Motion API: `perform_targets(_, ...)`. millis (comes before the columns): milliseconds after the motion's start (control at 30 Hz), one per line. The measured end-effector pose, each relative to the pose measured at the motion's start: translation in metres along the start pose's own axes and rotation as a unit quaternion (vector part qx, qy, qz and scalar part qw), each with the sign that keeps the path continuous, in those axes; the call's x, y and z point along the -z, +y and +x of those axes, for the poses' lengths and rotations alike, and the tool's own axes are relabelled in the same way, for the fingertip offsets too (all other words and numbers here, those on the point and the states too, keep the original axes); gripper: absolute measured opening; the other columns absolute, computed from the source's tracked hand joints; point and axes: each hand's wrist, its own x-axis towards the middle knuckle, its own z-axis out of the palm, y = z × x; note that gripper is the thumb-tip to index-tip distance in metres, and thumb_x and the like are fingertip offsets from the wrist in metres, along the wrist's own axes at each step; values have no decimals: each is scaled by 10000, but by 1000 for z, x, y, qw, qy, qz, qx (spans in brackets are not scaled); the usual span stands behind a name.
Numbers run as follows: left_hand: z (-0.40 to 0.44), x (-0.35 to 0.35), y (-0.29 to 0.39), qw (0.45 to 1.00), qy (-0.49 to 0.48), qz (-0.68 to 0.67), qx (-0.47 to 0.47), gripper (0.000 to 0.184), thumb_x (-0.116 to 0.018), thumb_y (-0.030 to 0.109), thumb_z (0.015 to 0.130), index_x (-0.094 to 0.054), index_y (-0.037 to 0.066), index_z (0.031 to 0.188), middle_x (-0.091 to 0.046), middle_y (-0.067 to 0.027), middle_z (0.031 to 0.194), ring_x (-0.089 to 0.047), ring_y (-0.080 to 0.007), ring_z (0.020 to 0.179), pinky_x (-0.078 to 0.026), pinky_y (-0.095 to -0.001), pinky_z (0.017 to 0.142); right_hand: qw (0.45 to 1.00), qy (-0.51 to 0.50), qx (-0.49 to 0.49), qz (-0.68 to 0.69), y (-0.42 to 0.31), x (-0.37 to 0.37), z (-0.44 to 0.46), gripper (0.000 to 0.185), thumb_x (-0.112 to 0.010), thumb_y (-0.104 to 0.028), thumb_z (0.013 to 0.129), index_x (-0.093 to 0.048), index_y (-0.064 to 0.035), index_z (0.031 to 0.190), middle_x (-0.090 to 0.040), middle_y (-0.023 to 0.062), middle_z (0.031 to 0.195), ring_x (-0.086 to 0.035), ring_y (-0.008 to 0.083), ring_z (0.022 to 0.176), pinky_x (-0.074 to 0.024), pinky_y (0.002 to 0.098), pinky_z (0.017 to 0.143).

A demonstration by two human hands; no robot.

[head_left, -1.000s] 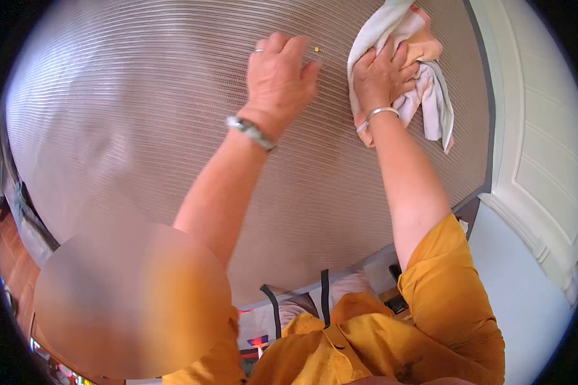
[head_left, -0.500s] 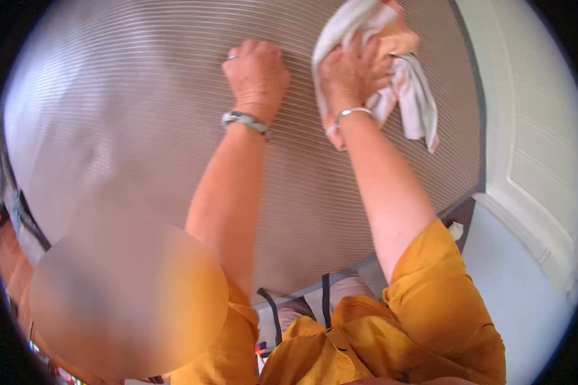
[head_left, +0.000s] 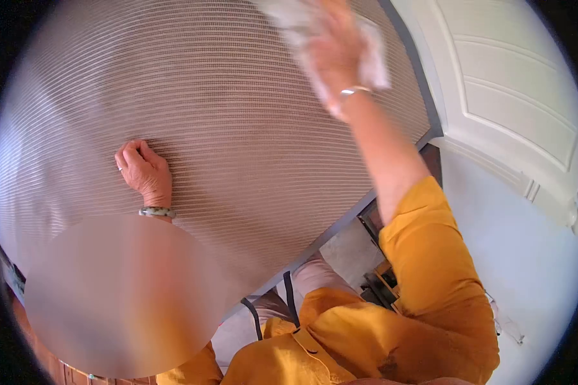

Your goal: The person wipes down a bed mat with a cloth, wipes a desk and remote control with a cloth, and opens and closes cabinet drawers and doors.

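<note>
My right hand (head_left: 335, 54) is on a crumpled white and pinkish cloth (head_left: 376, 54), near the far right side of a ribbed, brownish mat (head_left: 237, 141). Motion smears both the hand and the cloth, so the separate fingers are hard to make out. A silver bangle circles that wrist. On the left part of the mat, my left hand (head_left: 146, 172) rests with its fingers curled into a loose fist, nothing showing in it. It wears a ring and a greenish bracelet. A blurred oval patch covers most of my left forearm.
Grey edging (head_left: 412, 48) borders the mat. Beyond it, on the right, stands a white panelled surface (head_left: 514, 70) with moulding. Dark items and a wooden piece (head_left: 385, 273) lie below the near edge, beside my legs. Reddish-brown wood (head_left: 45, 350) shows at lower left.
My right hand and the cloth have moved farther away over the mat. My left fist has shifted left and closer to me. The view has turned, showing more of the mat's near edge.
</note>
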Motion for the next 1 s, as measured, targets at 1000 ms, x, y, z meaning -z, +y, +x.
perform_targets(1000,-295,187,-42,750,-168,-409,491,155,-546,204,930,-512,81,842,-561,-36,821,-509,-105,759,-432,-256,673,945,111,-39,-304,70,151,-107,438,-545,-194,878,-486,2,1265,-574,190,1138,-576,282,1018,-443,396,919)
